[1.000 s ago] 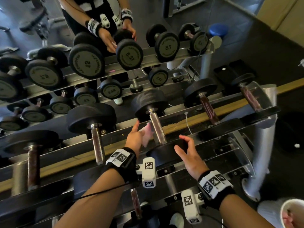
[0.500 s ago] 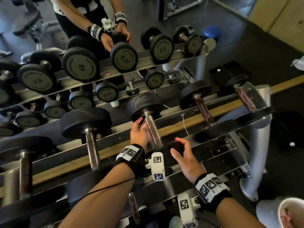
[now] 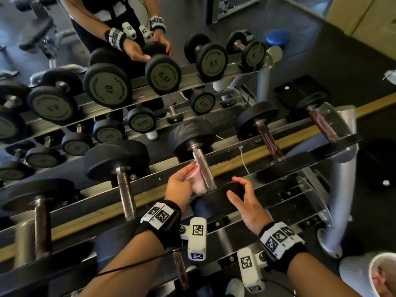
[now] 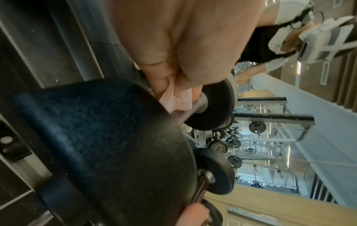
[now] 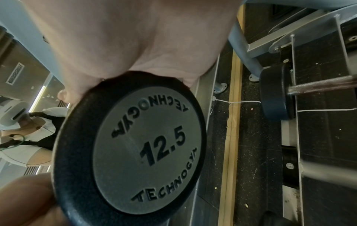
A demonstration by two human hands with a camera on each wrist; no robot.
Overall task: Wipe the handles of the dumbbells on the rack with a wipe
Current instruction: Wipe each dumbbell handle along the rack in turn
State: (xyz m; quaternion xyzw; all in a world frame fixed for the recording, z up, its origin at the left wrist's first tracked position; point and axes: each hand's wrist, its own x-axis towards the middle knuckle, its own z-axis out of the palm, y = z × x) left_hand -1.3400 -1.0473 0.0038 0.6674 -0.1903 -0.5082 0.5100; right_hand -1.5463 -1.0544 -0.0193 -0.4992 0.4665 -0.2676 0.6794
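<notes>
A mirror behind the steel rack (image 3: 285,144) doubles the round black dumbbells, crowding the view. The left hand (image 3: 182,185) pinches a soft pink wipe (image 3: 198,182) against the knurled metal handle (image 3: 203,168) of the 12.5 dumbbell (image 5: 146,146). The right hand (image 3: 246,202) curls over its near rubber head, seemingly steadying it. Neighbouring handles look rusty brown.

"TECHNOGYM 12.5" on dumbbell end (image 5: 146,154)

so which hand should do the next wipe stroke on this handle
Left. The left hand already holds the pink wipe against the handle, while the right hand grips the near weight head, likely steadying it.
</notes>
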